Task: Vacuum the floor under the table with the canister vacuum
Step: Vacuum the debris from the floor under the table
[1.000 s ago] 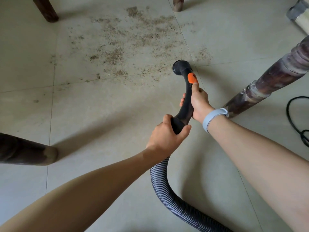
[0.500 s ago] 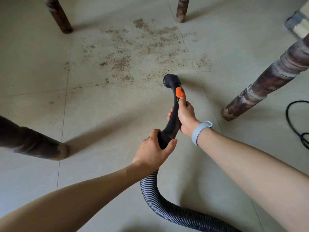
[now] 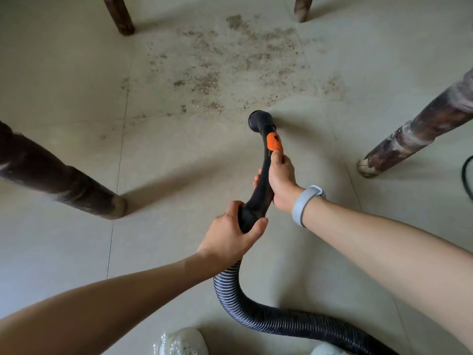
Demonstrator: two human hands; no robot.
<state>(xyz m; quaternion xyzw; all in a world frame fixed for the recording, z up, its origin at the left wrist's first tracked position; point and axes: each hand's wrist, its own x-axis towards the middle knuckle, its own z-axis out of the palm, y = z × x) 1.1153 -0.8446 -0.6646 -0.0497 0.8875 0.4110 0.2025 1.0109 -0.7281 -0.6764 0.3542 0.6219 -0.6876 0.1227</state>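
Pale tiled floor (image 3: 76, 252) seen from above, grout lines running across it. Brown crumbly debris (image 3: 230, 62) spread over the tiles in the upper middle, between four dark wooden table legs: near-left leg (image 3: 64, 180), near-right leg (image 3: 414, 126), far-left leg (image 3: 119, 15), far-right leg (image 3: 302, 7).

Black curved vacuum handle (image 3: 261, 180) points away from the person toward the debris. Its round open nozzle end (image 3: 260, 119) sits just beside the near edge of the dirt patch; cannot tell if it touches the floor. Orange slider (image 3: 274, 142) on top of the handle.

Right hand (image 3: 281, 180) wraps the upper handle, fingers curled round it, thumb tip touching the slider's lower edge. Grey wristband (image 3: 304, 203) on that wrist. Left hand (image 3: 230, 237) grips the handle's lower collar, fingers and thumb clenched round it.

Ribbed hose (image 3: 256, 316) drops from below the left hand, loops right along the floor to the bottom edge. Black cable (image 3: 467, 175) at right edge. Two light shoes at the bottom: left shoe (image 3: 183, 342), right shoe (image 3: 325, 351). No containers visible.
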